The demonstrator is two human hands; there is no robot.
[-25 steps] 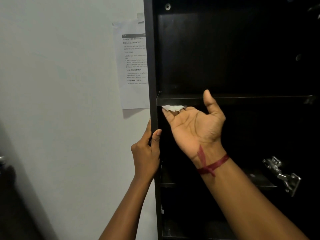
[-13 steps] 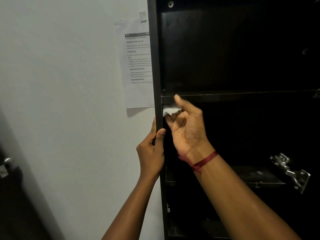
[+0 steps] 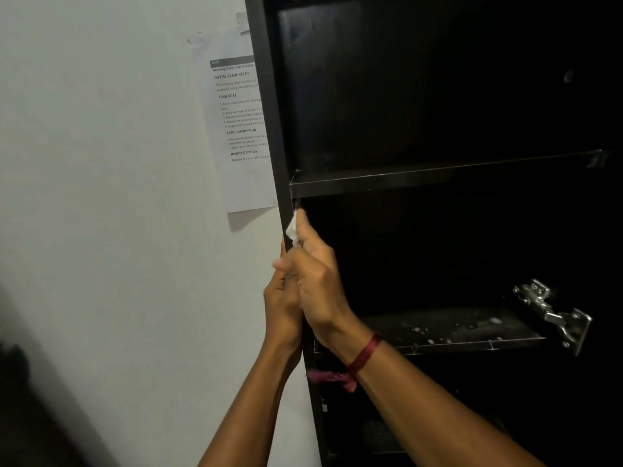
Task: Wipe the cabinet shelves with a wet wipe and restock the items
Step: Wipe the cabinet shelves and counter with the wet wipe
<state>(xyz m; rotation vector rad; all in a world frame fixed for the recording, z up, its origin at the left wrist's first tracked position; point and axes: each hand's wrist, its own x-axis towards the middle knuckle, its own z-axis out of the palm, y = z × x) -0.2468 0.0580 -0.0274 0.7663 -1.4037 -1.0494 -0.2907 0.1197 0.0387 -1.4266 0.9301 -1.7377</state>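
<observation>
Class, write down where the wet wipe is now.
In the head view, the wet wipe sits left of centre, pinched in the right hand against the cabinet's left side panel, just below the upper shelf.

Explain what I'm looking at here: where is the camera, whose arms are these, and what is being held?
There is no machine here. A person works with bare hands, and the single camera sits on their head, looking forward and down, so both arms enter from the bottom of the picture. In front of them stands a dark open cabinet. The right hand, with a red band at the wrist, pinches a white wipe against the front edge of the side panel, just below the upper shelf. The left hand grips that same panel from the outside, close beside the right hand. The lower shelf carries pale specks. A metal hinge sticks out at the right, and a printed sheet hangs on the wall.
</observation>
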